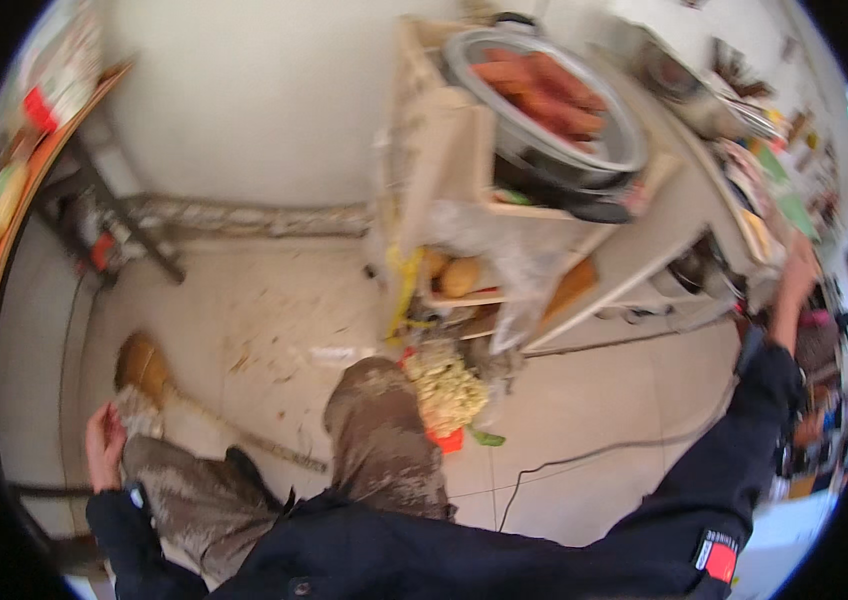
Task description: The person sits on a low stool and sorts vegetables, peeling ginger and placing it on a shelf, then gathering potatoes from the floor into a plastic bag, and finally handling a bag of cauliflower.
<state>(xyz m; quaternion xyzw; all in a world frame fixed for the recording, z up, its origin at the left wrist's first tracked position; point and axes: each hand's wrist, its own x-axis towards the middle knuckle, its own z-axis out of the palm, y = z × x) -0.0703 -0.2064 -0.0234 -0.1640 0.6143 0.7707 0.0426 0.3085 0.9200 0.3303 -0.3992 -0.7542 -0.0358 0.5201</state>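
My left hand point(104, 442) is low at the left, beside my bent knee. Its fingers pinch a crumpled grey-white wad point(140, 412), perhaps cloth or plastic. At the far right my right hand point(796, 274) reaches to the edge of a cluttered counter point(724, 191). It touches or lies beside folded cloths point(758, 225); blur hides its fingertips. Before me a pale wooden rack point(461, 139) bears an oval black pot with a silver rim point(630, 146). Long reddish-orange food pieces point(540, 94) fill the pot.
A brown boot-shaped object point(140, 367) and a long pale stick point(244, 435) lie on the tiled floor. Pale-yellow vegetables point(446, 386) rest below the rack, near a clear plastic bag point(521, 300). A dark cable point(604, 450) crosses the tiles. An orange-edged table point(41, 176) stands left.
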